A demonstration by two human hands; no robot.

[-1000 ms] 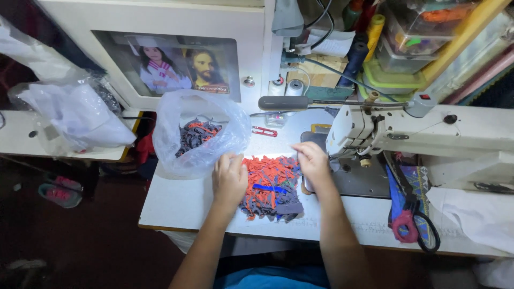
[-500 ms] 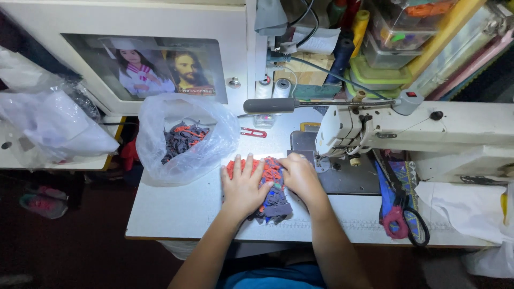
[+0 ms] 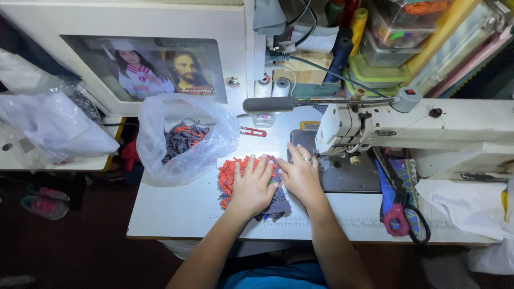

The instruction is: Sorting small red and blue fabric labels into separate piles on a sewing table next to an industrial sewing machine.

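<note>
Your left hand point(image 3: 251, 184) flat, fingers spread, pressing fabric stack point(image 3: 235, 179); right hand point(image 3: 302, 176) open at its 3 o'clock edge, grasping nothing. Keep palms flat, edges squared. Stack: orange-red and dark pieces, frayed, mid-worktop point(image 3: 171, 214). Sewing machine point(image 3: 407, 126) at 2 o'clock; plastic bag point(image 3: 182, 136) at 10 o'clock.

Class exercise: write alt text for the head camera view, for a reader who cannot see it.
Two bare hands, left hand and right hand, press flat on a pile of orange and grey fabric pieces on a white sewing table, beside a sewing machine and a clear plastic bag.
</note>
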